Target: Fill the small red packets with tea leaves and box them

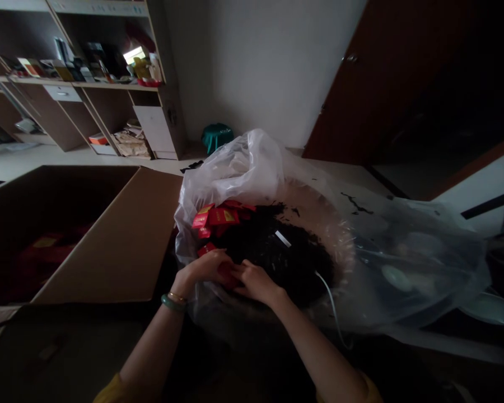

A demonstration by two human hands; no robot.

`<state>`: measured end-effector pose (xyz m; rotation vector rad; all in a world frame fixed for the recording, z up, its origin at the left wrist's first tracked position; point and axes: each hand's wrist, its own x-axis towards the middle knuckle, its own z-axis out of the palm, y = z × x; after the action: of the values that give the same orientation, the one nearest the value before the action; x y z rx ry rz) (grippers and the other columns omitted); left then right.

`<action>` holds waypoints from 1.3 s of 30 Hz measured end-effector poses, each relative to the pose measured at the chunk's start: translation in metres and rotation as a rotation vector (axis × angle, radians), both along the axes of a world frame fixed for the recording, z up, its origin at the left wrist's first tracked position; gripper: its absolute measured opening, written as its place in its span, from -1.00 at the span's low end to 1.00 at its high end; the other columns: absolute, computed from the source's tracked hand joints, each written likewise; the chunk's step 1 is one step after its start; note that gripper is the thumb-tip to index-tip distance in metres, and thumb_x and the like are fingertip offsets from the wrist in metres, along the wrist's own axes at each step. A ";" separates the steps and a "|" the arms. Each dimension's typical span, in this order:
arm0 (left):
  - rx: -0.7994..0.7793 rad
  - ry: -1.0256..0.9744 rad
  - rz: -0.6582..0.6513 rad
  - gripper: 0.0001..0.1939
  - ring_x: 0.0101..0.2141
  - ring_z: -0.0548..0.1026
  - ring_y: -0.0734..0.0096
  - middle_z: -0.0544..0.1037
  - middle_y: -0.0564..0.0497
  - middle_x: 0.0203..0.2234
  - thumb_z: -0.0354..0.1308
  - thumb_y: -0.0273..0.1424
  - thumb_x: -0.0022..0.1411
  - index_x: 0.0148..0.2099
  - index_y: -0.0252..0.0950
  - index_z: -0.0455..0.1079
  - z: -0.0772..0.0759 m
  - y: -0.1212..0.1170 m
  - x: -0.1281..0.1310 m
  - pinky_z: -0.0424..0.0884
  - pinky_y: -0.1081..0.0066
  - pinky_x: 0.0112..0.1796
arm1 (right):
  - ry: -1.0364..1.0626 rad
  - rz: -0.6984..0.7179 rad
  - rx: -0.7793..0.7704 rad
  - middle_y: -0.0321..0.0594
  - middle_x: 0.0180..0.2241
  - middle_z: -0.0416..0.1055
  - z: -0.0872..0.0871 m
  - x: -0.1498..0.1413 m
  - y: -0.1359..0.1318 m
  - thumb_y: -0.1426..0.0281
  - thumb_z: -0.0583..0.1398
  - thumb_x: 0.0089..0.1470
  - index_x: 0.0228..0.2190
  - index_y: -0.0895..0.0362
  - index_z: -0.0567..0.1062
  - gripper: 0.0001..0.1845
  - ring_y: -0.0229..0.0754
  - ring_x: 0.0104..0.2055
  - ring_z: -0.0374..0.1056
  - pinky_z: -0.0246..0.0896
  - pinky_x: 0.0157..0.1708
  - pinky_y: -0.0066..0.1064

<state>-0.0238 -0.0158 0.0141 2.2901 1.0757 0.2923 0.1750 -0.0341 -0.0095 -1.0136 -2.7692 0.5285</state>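
Between my two hands is a small red packet (227, 273), partly covered by the fingers. My left hand (211, 265), with a bangle at the wrist, is closed on its left side. My right hand (255, 280) grips it from the right, fingers bent. Both hands are low over the near left edge of a heap of dark loose leaves (294, 263) that looks like tea. Several more red packets (222, 216) lie on the heap's left side. On the leaves rests a small white strip (283, 239). A pale handle or cord (331, 296) sticks out near the front right.
Clear plastic sheeting (252, 162) lines the round container and spreads right. At left stands an open cardboard box (105, 240) with red packets (46, 240) inside. Behind are a shelf desk (109, 87), a green bin (217, 137) and a brown door (361, 95).
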 end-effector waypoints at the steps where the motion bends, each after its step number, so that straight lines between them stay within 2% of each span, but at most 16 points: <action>1: 0.002 -0.019 0.006 -0.66 -0.17 0.54 0.31 0.63 0.05 -0.29 0.36 -0.43 -0.14 -0.21 -0.20 0.53 -0.002 0.001 -0.001 0.17 0.27 0.15 | 0.035 0.006 0.008 -0.22 -0.09 0.50 -0.002 0.001 0.002 0.35 0.28 0.03 -0.09 0.02 0.52 -0.65 -0.14 -0.14 0.33 0.28 -0.15 -0.36; 4: -0.029 -0.071 0.038 -0.72 -0.11 0.53 0.24 0.64 0.03 -0.32 0.34 -0.46 -0.13 -0.26 -0.16 0.55 -0.004 0.002 -0.002 0.21 0.26 0.12 | 0.156 -0.016 0.002 -0.32 -0.18 0.55 -0.008 0.004 0.008 0.41 0.19 0.12 -0.27 -0.01 0.59 -0.83 -0.20 -0.20 0.35 0.29 -0.18 -0.40; 7: -0.074 -0.134 0.044 -0.82 -0.03 0.50 0.22 0.64 0.03 -0.31 0.23 -0.46 0.03 -0.29 -0.10 0.56 0.001 0.002 -0.003 0.21 0.26 0.12 | 0.334 -0.116 0.015 -0.29 -0.23 0.57 -0.008 0.006 0.013 0.47 0.16 0.14 -0.31 0.03 0.59 -0.80 -0.18 -0.19 0.35 0.31 -0.18 -0.37; 10: 0.003 -0.229 0.123 -0.81 0.00 0.48 0.21 0.64 0.03 -0.30 0.14 -0.42 0.13 -0.27 -0.09 0.56 0.007 0.002 -0.001 0.23 0.23 0.10 | 0.576 -0.265 0.065 -0.20 -0.30 0.54 -0.001 0.005 0.016 0.46 0.10 0.17 -0.29 0.07 0.56 -0.78 -0.17 -0.22 0.38 0.33 -0.17 -0.32; 12: 0.099 -0.269 0.256 -0.80 -0.13 0.55 0.22 0.64 -0.01 -0.32 0.10 -0.40 0.17 -0.25 -0.13 0.56 0.011 0.001 0.005 0.35 0.28 -0.02 | 0.708 -0.375 0.123 -0.16 -0.30 0.52 0.003 0.003 0.017 0.43 0.05 0.21 -0.25 0.08 0.55 -0.74 -0.16 -0.22 0.41 0.35 -0.16 -0.31; 15: 0.180 -0.316 0.426 -0.76 -0.41 0.58 0.30 0.65 -0.07 -0.37 0.05 -0.37 0.21 -0.20 -0.21 0.56 0.013 -0.002 0.019 0.44 0.40 -0.29 | 0.790 -0.500 0.270 -0.08 -0.18 0.49 0.007 0.000 0.017 0.40 0.03 0.23 -0.05 0.10 0.47 -0.68 -0.11 -0.11 0.40 0.34 -0.08 -0.24; 17: 0.202 -0.380 0.503 -0.76 -0.43 0.58 0.30 0.65 -0.06 -0.37 0.07 -0.35 0.20 -0.18 -0.23 0.56 0.013 -0.005 0.032 0.44 0.42 -0.34 | 0.784 -0.529 0.369 -0.03 -0.09 0.46 0.006 -0.001 0.015 0.40 0.03 0.23 0.08 0.10 0.37 -0.61 -0.07 -0.03 0.36 0.31 -0.02 -0.15; 20: 0.189 -0.517 0.630 -0.76 -0.36 0.59 0.27 0.65 -0.06 -0.34 0.10 -0.35 0.16 -0.20 -0.27 0.56 0.011 -0.011 0.051 0.46 0.41 -0.30 | 0.787 -0.532 0.472 -0.02 0.00 0.42 0.003 0.000 0.014 0.44 0.02 0.23 0.16 0.09 0.27 -0.54 -0.05 0.07 0.32 0.28 0.04 -0.08; 24: 0.083 -0.688 0.751 -0.75 -0.37 0.58 0.28 0.65 -0.03 -0.36 0.11 -0.34 0.12 -0.20 -0.29 0.55 0.003 -0.022 0.072 0.48 0.41 -0.34 | 0.800 -0.535 0.496 -0.05 0.05 0.40 -0.007 0.005 0.012 0.45 0.01 0.24 0.17 0.07 0.26 -0.53 -0.07 0.11 0.31 0.29 0.07 -0.09; 30: -0.015 -0.822 0.852 -0.71 -0.37 0.57 0.27 0.65 -0.05 -0.38 0.13 -0.27 0.09 -0.23 -0.32 0.55 -0.014 -0.034 0.084 0.47 0.40 -0.35 | 0.860 -0.592 0.459 -0.05 -0.01 0.44 -0.020 0.006 0.005 0.40 0.04 0.24 0.01 0.09 0.43 -0.65 -0.09 0.04 0.38 0.33 0.04 -0.14; 35: -0.061 -0.817 0.854 -0.68 -0.40 0.57 0.29 0.64 -0.04 -0.41 0.14 -0.24 0.10 -0.20 -0.33 0.54 -0.021 -0.035 0.083 0.45 0.42 -0.38 | 0.824 -0.716 0.410 -0.08 -0.21 0.45 -0.010 0.009 0.002 0.34 0.14 0.15 -0.35 0.07 0.54 -0.84 -0.06 -0.08 0.36 0.34 -0.08 -0.12; 37: -0.029 -0.740 0.815 -0.70 -0.40 0.57 0.29 0.64 -0.02 -0.41 0.12 -0.25 0.12 -0.21 -0.31 0.55 -0.019 -0.033 0.080 0.45 0.42 -0.38 | 0.751 -0.687 0.394 -0.12 -0.34 0.43 -0.002 0.012 0.002 0.35 0.17 0.11 -0.47 0.07 0.52 -0.84 -0.08 -0.19 0.33 0.33 -0.17 -0.16; 39: 0.025 -0.647 0.755 -0.73 -0.39 0.58 0.27 0.65 -0.02 -0.40 0.11 -0.28 0.14 -0.22 -0.29 0.56 -0.017 -0.031 0.076 0.46 0.40 -0.35 | 0.679 -0.581 0.362 -0.17 -0.44 0.41 0.005 0.015 0.003 0.40 0.17 0.11 -0.49 0.08 0.49 -0.84 -0.11 -0.27 0.30 0.31 -0.21 -0.21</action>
<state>0.0524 -0.0471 -0.0032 1.5115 1.4995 1.2392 0.1899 -0.0315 -0.0048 -1.1897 -1.7844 0.2083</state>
